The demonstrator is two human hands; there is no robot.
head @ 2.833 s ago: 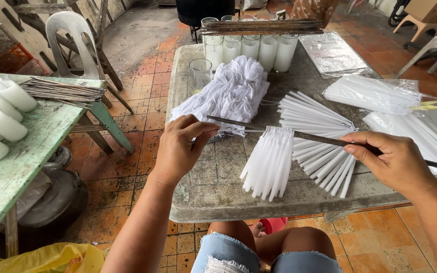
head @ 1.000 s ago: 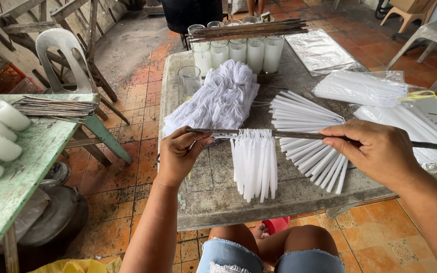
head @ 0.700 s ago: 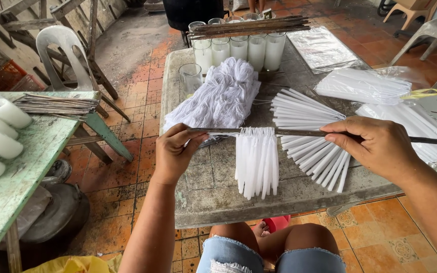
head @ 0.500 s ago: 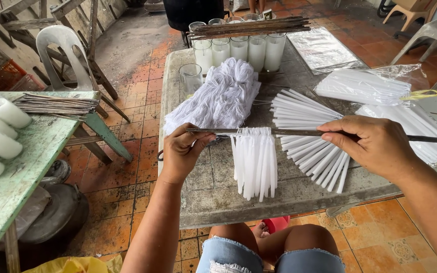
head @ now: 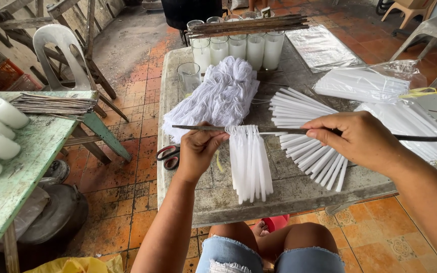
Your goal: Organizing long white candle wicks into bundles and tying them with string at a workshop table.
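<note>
The left hand (head: 198, 151) is closed around the left part of a thin dark rod (head: 289, 131), with the fingers curled over it and the thumb pressing from the near side. The right hand (head: 355, 139) holds the same rod further to the right, pinching it between the thumb and the bent fingers, and the rod passes under this hand and continues out to the right. Between the two hands, just beside the left hand, a row of thin white candles (head: 249, 162) hangs from the rod by the wicks and comes down toward the person over the grey table (head: 218, 202). Under the right hand and a little in front of it, loose white candles (head: 304, 126) lie spread like a fan on the table. To the left of the left hand, at the table edge, there are scissors (head: 168, 156) with dark and red handles. Beyond the left hand lies a big bundle of white string (head: 218, 98), and an empty glass (head: 189, 77) stands behind it. Beyond the right hand is a clear bag of white candles (head: 365, 83). Farthest, a line of glasses with white wax (head: 238, 48) stands with wooden sticks (head: 246, 25) laid on top.
</note>
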